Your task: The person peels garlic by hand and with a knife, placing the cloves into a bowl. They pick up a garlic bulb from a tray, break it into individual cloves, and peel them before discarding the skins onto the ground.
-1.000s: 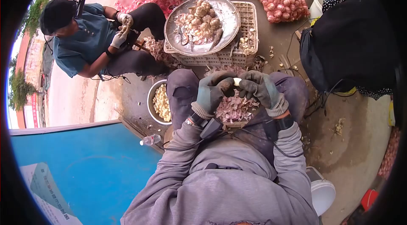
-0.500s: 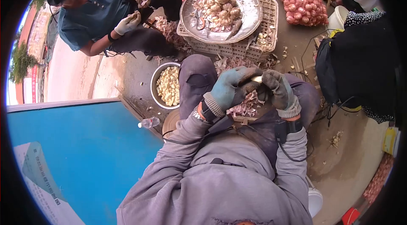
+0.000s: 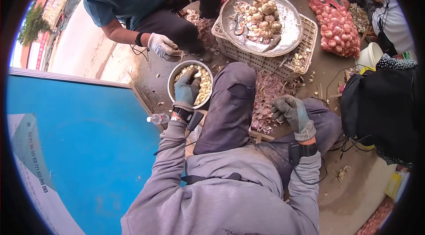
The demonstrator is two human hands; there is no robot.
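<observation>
My left hand point(image 3: 187, 89), in a blue-grey glove with dirty fingers, reaches over a metal bowl point(image 3: 170, 85) at the left of my knee. Peeled garlic cloves point(image 3: 205, 89) fill the bowl. A pale garlic clove point(image 3: 196, 75) shows at that hand's fingertips, between the finger and thumb. My right hand point(image 3: 290, 112), gloved too, hovers above my right thigh with its fingers curled; whatever they may hold is hidden. Below and beside it lies a heap of pinkish garlic skins point(image 3: 270, 93).
A round metal pan point(image 3: 290, 44) with garlic bulbs point(image 3: 265, 15) and a curved-handled tool stands on a plastic crate point(image 3: 310, 35). A co-worker's gloved hand point(image 3: 163, 46) is near the bowl. A bottle point(image 3: 158, 119), blue panel point(image 3: 88, 146), red net sack point(image 3: 338, 33) and black bag point(image 3: 376, 106) surround me.
My hands have parted: the left went from the clove between both hands to the bowl, while the right stayed over my lap. The co-worker's hand moved down towards the bowl. The view shifted.
</observation>
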